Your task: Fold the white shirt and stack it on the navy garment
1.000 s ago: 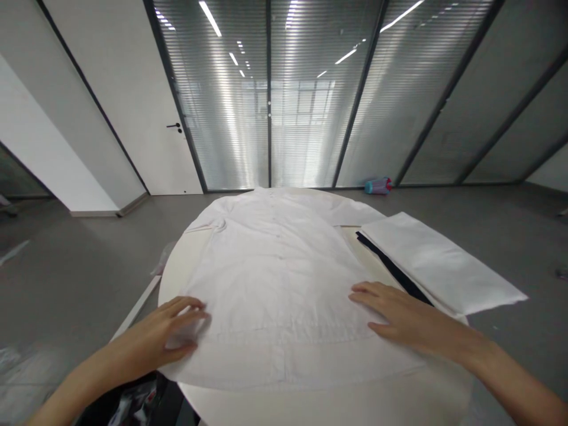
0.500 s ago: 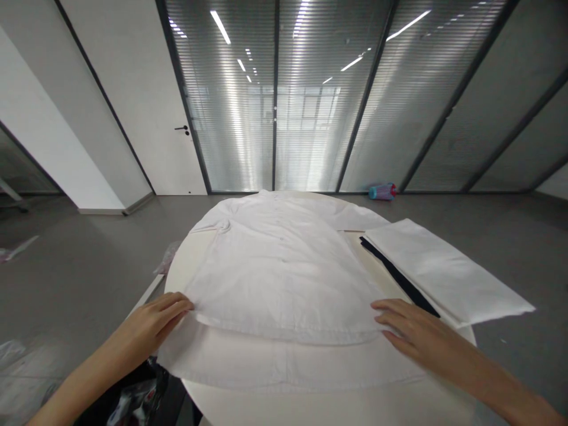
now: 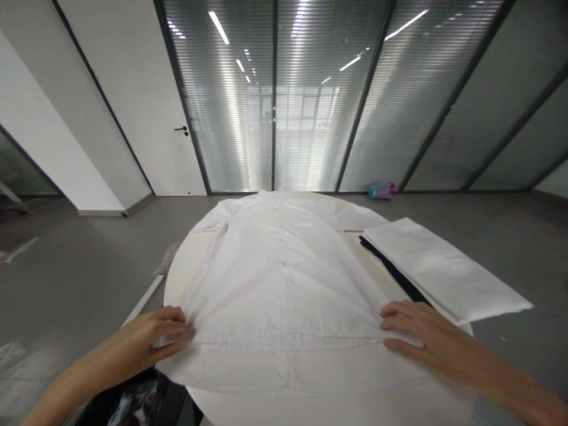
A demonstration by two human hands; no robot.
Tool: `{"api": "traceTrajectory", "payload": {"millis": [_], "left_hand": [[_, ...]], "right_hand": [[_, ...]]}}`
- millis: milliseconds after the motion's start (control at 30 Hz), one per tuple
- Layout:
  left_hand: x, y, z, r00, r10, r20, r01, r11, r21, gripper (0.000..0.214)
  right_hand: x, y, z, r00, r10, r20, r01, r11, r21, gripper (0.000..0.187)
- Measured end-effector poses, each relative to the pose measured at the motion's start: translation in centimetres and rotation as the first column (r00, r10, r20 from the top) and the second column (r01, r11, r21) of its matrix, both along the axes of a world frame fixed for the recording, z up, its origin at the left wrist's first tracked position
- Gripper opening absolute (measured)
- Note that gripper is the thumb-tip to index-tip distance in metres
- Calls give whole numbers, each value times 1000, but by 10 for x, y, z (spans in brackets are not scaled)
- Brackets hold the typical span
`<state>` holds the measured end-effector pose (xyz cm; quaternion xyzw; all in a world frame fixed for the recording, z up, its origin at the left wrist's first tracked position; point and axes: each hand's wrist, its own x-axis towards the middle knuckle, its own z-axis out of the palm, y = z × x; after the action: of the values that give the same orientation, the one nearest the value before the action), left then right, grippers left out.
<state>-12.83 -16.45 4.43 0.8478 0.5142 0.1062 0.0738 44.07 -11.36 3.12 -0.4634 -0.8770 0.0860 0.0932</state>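
A white button-front shirt [image 3: 275,278] lies spread at 12 o'clock on the round counter [image 3: 177,284]. The left hand [image 3: 142,337] curls its fingers [image 3: 171,315] at the hem, tips hidden, so any pinch is hard to tell. The right hand [image 3: 430,331] rests open on the cloth, seemingly holding nothing.

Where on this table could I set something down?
Bare tabletop shows left of the white shirt, and in a narrow strip between the shirt and the folded white cloth. It's crowded at the front, where the left hand and right hand rest on the shirt.
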Motion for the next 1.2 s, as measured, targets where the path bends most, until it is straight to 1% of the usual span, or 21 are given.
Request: {"api": "traceTrajectory", "payload": {"millis": [67, 100, 167, 200, 267, 333, 400, 467, 533, 633, 733, 833, 900, 933, 967, 1000, 1033, 1067, 1100, 1133, 1200], "left_hand": [[4, 12, 9, 1000, -24, 19, 25, 999, -38, 27], [8, 21, 12, 999, -23, 34, 23, 999, -23, 30], [20, 42, 17, 997, -13, 71, 8, 998, 67, 34], [28, 53, 17, 996, -30, 83, 21, 994, 109, 35], [46, 76, 14, 992, -91, 82, 76, 982, 174, 37], [62, 94, 6, 988, -151, 34, 140, 968, 210, 43], [72, 106, -5, 978, -201, -50, 206, 963, 176, 57], [75, 113, -16, 965, -236, -115, 246, 965, 88, 65], [72, 114, -27, 959, -246, -138, 249, 968, 6, 65], [66, 112, -37, 965, -233, -116, 232, 972, -25, 62], [66, 109, -39, 968, -232, -91, 231, 973, -21, 62], [66, 114, -33, 965, -253, -65, 252, 967, -28, 59], [56, 128, -27, 975, -220, -13, 220, 975, 28, 54], [47, 139, -23, 985, -169, 24, 166, 982, 86, 51], [34, 151, -20, 993, -95, 67, 84, 984, 155, 49], [18, 165, -18, 993, -3, 116, -24, 974, 226, 48], [-1, 180, -16, 983, 89, 160, -133, 950, 284, 48], [-22, 193, -16, 964, 187, 190, -240, 921, 308, 47], [-42, 205, -16, 930, 292, 221, -351, 883, 311, 46], [-62, 214, -18, 897, 364, 250, -427, 862, 275, 45], [-93, 223, -25, 908, 345, 236, -386, 909, 156, 44]], "right_hand": [[-8, 2, 7, 1000, 2, 15, -3, 1000, 14, 37], [-15, 5, 11, 1000, -10, 9, 9, 999, 39, 39], [-30, 10, 17, 1000, -24, -11, 25, 996, 91, 44], [-39, 14, 19, 1000, -19, -19, 20, 995, 101, 46], [-54, 21, 20, 999, 25, -22, -23, 997, 76, 51], [-66, 27, 17, 996, 87, -7, -87, 996, 8, 58], [-73, 32, 11, 990, 137, 23, -134, 987, -85, 66], [-77, 34, 4, 987, 153, 54, -141, 975, -170, 69], [-78, 33, -3, 987, 147, 70, -129, 968, -215, 70], [-76, 28, -12, 989, 138, 56, -124, 971, -204, 69], [-73, 23, -18, 990, 131, 45, -123, 981, -152, 66], [-77, 25, -12, 989, 136, 63, -126, 982, -140, 67], [-85, 31, 0, 988, 139, 69, -128, 982, -137, 67], [-91, 35, 6, 989, 134, 61, -126, 985, -120, 66], [-98, 39, 12, 991, 128, 47, -123, 988, -94, 64], [-105, 44, 16, 992, 123, 30, -121, 991, -61, 62], [-112, 48, 19, 993, 121, 14, -120, 992, -28, 61], [-119, 52, 20, 992, 123, 4, -123, 992, -2, 60], [-125, 55, 20, 991, 130, 1, -130, 991, 11, 59], [-130, 58, 18, 990, 143, 3, -143, 990, 8, 58], [-135, 60, 12, 984, 176, 13, -176, 984, -29, 57]]}}
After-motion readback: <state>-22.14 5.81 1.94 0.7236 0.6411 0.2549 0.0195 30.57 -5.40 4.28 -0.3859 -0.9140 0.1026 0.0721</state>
